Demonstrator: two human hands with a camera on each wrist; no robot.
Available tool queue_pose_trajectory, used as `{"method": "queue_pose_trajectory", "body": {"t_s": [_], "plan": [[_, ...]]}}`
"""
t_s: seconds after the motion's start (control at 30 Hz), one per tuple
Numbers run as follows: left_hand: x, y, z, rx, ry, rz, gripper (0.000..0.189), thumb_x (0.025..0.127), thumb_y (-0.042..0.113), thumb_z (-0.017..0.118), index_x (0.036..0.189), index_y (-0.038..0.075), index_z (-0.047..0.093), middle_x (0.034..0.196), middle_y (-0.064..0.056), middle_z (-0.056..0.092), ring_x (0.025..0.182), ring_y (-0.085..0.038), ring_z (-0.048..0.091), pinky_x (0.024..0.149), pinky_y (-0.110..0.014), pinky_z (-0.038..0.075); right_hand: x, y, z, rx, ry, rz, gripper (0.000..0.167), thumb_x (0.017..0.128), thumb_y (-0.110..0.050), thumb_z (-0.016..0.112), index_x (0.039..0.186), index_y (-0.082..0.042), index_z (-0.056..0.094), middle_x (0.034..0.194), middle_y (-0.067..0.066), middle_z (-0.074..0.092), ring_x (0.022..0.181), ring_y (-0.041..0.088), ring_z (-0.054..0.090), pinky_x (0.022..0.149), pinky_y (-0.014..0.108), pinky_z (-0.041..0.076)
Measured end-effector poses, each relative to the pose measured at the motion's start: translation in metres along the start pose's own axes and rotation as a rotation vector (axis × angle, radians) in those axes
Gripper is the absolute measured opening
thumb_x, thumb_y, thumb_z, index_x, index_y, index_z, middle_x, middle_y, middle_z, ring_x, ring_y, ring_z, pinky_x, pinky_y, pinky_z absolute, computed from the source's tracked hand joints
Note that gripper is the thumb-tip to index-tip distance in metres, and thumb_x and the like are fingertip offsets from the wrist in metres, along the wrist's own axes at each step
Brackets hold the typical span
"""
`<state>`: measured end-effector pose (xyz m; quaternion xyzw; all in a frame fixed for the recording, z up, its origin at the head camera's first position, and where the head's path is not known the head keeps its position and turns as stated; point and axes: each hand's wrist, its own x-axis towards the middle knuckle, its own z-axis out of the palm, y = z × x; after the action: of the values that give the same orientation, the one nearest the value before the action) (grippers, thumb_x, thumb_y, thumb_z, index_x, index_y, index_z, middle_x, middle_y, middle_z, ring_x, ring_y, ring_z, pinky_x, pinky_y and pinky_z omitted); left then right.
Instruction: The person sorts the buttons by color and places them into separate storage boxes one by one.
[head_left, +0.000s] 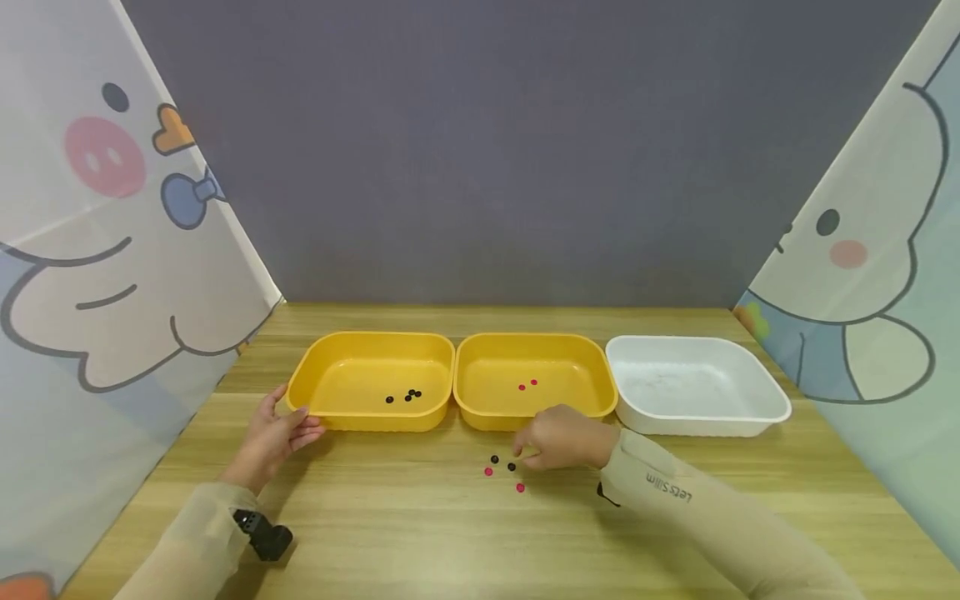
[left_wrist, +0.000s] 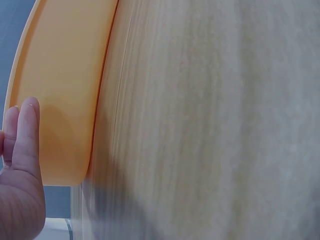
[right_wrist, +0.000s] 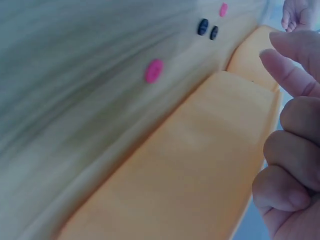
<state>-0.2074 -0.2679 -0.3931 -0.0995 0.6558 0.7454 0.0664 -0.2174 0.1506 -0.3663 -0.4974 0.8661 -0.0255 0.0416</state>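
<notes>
My left hand (head_left: pixel 272 435) is at the near left corner of the left yellow tray (head_left: pixel 397 422), its fairly straight fingers touching the tray's side and rim. My right hand (head_left: pixel 566 437) hovers before the middle yellow tray (head_left: pixel 487 421). Its thumb and index finger stretch out with a gap between them; the other fingers curl inward, and I see nothing held. Close to its fingertips on the table lie two black buttons (head_left: pixel 512 467) and two pink buttons (head_left: pixel 521 487). Several black buttons (head_left: pixel 390 400) lie inside the left tray, and two pink buttons (head_left: pixel 522 387) inside the middle one.
A white tray (head_left: pixel 697 425) stands to the right of the yellow ones, all in a row on the wooden table (head_left: pixel 390 533). Behind them rises a grey panel (head_left: pixel 480 167). Cartoon-printed cloth (head_left: pixel 112 292) borders the left and right sides.
</notes>
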Motion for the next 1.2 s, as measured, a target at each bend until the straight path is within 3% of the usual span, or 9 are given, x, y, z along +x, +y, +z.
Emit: {"method": "queue_pose_trajectory", "body": {"t_s": [0.23,0.43,0.67,0.77,1.0,1.2], "plan": [[-0.002,-0.002,-0.001,0.004,0.002,0.011,0.076,0.1,-0.004,0.035,0.149,0.01,-0.022,0.069,-0.001,0.065,0.064,-0.01,0.067,0.07,-0.027,0.059,-0.008,-0.001,0.008,0.047,-0.022,0.006,0.008,0.084,-0.018,0.069,0.089,-0.017,0.075,0.073,-0.013,0.065,0.055,-0.003,0.044,0.054,0.013,0.044],[-0.001,-0.001,-0.002,0.022,-0.003,0.013,0.075,0.101,-0.002,0.034,0.148,0.009,-0.023,0.069,0.0,0.066,0.064,-0.01,0.067,0.068,-0.026,0.059,-0.011,0.001,0.021,0.069,-0.034,0.004,0.005,0.084,-0.016,0.07,0.086,-0.018,0.074,0.072,-0.014,0.064,0.054,-0.002,0.039,0.05,0.01,0.036],[0.0,-0.002,-0.001,0.02,0.005,0.003,0.075,0.101,-0.002,0.035,0.149,0.01,-0.022,0.069,-0.001,0.066,0.063,-0.011,0.068,0.067,-0.026,0.06,-0.011,-0.003,0.031,0.056,-0.051,-0.022,0.01,0.084,-0.024,0.072,0.094,-0.022,0.075,0.095,-0.016,0.07,0.067,-0.009,0.053,0.06,0.01,0.047],[0.0,-0.002,-0.001,0.017,-0.002,0.006,0.076,0.101,-0.002,0.035,0.149,0.009,-0.022,0.069,-0.001,0.065,0.063,-0.011,0.068,0.068,-0.027,0.06,-0.012,-0.004,0.035,0.037,-0.045,-0.025,0.013,0.083,-0.025,0.073,0.095,-0.023,0.074,0.095,-0.017,0.069,0.066,-0.01,0.052,0.061,0.011,0.048],[-0.001,-0.002,-0.001,0.017,0.002,0.01,0.075,0.101,-0.002,0.034,0.149,0.01,-0.022,0.069,0.0,0.066,0.064,-0.012,0.068,0.068,-0.027,0.06,-0.008,-0.007,0.039,-0.013,0.0,-0.058,0.002,0.084,-0.024,0.072,0.085,-0.023,0.072,0.077,-0.019,0.063,0.058,-0.008,0.045,0.053,0.01,0.043],[-0.001,-0.001,0.0,0.014,0.012,-0.007,0.076,0.101,-0.001,0.035,0.149,0.011,-0.023,0.069,-0.001,0.065,0.063,-0.012,0.068,0.068,-0.027,0.06,-0.004,-0.009,0.039,-0.09,0.019,-0.08,0.006,0.083,-0.024,0.071,0.078,-0.026,0.07,0.071,-0.022,0.059,0.058,-0.009,0.046,0.05,0.01,0.04]]}}
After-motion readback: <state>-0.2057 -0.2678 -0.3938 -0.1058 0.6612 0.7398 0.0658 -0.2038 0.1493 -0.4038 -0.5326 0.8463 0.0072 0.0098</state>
